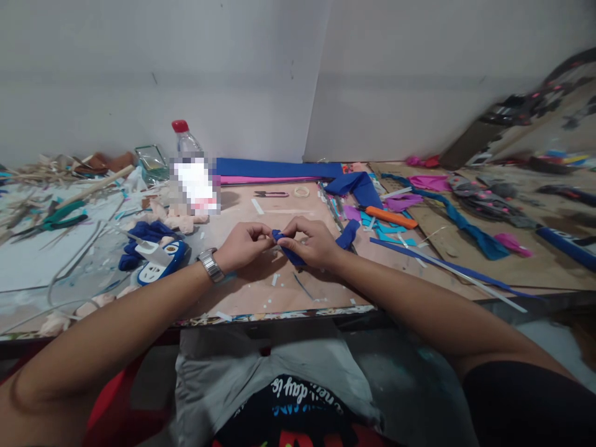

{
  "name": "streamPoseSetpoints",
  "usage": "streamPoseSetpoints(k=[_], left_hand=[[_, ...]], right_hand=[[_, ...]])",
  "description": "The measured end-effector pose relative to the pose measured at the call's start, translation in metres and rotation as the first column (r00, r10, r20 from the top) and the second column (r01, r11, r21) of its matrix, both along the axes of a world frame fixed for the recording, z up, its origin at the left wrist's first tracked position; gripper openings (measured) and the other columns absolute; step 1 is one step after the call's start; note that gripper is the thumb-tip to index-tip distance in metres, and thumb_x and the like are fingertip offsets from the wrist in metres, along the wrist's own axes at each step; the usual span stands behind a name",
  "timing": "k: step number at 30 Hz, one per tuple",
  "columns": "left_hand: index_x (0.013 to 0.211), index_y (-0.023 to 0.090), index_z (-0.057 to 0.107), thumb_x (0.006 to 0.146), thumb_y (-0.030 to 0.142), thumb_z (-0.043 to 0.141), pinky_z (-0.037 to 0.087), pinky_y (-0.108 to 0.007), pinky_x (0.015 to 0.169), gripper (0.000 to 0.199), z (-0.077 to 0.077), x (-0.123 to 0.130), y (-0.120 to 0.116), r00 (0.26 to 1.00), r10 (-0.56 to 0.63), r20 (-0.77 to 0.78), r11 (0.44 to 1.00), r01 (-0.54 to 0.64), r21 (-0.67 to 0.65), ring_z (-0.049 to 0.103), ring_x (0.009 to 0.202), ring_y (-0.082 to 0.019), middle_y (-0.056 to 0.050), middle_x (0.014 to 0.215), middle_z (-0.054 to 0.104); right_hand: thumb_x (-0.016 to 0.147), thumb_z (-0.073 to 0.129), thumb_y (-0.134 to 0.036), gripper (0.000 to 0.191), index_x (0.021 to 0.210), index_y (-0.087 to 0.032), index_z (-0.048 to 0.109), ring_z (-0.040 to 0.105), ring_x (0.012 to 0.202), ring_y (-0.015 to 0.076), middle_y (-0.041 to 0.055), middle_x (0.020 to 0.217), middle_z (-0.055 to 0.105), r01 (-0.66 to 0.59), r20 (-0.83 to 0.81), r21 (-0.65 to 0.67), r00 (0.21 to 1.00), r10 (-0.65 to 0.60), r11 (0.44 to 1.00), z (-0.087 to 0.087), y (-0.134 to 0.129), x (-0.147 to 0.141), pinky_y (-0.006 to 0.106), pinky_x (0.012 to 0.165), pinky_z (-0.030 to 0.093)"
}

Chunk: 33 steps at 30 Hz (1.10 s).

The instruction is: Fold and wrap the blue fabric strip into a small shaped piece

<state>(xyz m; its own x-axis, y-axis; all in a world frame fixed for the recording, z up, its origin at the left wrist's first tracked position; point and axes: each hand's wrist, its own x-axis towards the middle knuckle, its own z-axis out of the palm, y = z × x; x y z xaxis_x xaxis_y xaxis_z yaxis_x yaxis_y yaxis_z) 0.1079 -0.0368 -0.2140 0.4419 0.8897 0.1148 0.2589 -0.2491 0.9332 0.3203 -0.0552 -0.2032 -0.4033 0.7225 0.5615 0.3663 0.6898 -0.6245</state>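
Note:
A blue fabric strip [291,255] is bunched up between my hands, just above the middle of the table. My right hand [315,242] grips it between thumb and curled fingers. The thumb and fingertips of my left hand [244,245] pinch its bunched end, and a metal-banded watch [211,265] is on that wrist. A blue fabric end [349,234] shows beyond my right hand; whether it belongs to the same strip is hidden. Small thread snips [271,194] and a tape roll [302,192] lie behind my hands.
At left are a power strip [161,264] with a plugged-in charger, green-handled pliers [63,216] and a red-capped bottle [180,127]. To the right lie an orange utility knife [391,217], a teal fabric strip [454,214] and coloured scraps. A folded blue cloth [279,168] lies along the wall.

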Motion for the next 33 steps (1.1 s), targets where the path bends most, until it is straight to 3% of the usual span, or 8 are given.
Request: streamPoseSetpoints(k=[9,17,21,27,33], left_hand=[[0.074,0.016,0.062,0.08,0.041,0.072,0.031,-0.023,0.056,0.028,0.006,0.0,-0.001,0.997,-0.021,0.068,1.0,0.022,-0.003,0.042,0.055,-0.009,0.004,0.058,0.05],[0.077,0.015,0.063,0.079,0.038,0.072,0.034,-0.023,0.057,0.024,0.006,-0.001,-0.001,0.992,-0.021,0.12,0.999,0.025,-0.031,0.044,0.057,-0.009,0.003,0.062,0.053],[0.077,0.016,0.063,0.077,0.037,0.074,0.037,-0.023,0.058,0.024,0.007,0.0,0.0,0.979,-0.031,0.202,0.993,0.053,-0.106,0.047,0.056,-0.009,0.004,0.062,0.055],[0.076,0.016,0.063,0.077,0.034,0.072,0.037,-0.022,0.058,0.02,0.009,0.001,-0.002,0.965,-0.001,0.264,0.979,0.055,-0.196,0.048,0.056,-0.01,0.003,0.06,0.054],[0.08,0.015,0.067,0.083,0.043,0.071,0.037,-0.023,0.059,0.028,0.006,0.0,-0.001,0.976,-0.011,0.218,0.984,0.049,-0.169,0.049,0.058,-0.01,0.002,0.062,0.056]], right_hand=[[0.094,0.064,-0.058,0.04,0.083,-0.019,0.064,0.059,0.072,0.016,0.0019,0.077,0.065,0.125,-0.151,-0.064,0.98,-0.133,0.99,-0.005,0.004,0.0,0.03,0.069,0.049],[0.092,0.064,-0.063,0.044,0.083,-0.02,0.059,0.055,0.068,0.0141,-0.0007,0.074,0.058,0.116,-0.255,-0.139,0.955,-0.148,0.984,-0.006,0.01,-0.001,0.029,0.066,0.046],[0.09,0.064,-0.067,0.048,0.084,-0.02,0.059,0.053,0.066,0.0139,-0.0014,0.072,0.056,0.11,-0.289,-0.177,0.944,-0.158,0.978,-0.008,0.013,-0.001,0.028,0.064,0.045],[0.094,0.062,-0.063,0.042,0.088,-0.021,0.06,0.056,0.07,0.0154,0.0003,0.077,0.059,0.113,-0.248,-0.118,0.959,-0.14,0.987,-0.006,0.01,0.001,0.03,0.067,0.047],[0.097,0.061,-0.053,0.033,0.092,-0.02,0.064,0.061,0.074,0.0168,0.0022,0.08,0.066,0.088,-0.076,-0.005,0.993,-0.088,0.996,-0.004,0.005,0.003,0.031,0.073,0.049]])
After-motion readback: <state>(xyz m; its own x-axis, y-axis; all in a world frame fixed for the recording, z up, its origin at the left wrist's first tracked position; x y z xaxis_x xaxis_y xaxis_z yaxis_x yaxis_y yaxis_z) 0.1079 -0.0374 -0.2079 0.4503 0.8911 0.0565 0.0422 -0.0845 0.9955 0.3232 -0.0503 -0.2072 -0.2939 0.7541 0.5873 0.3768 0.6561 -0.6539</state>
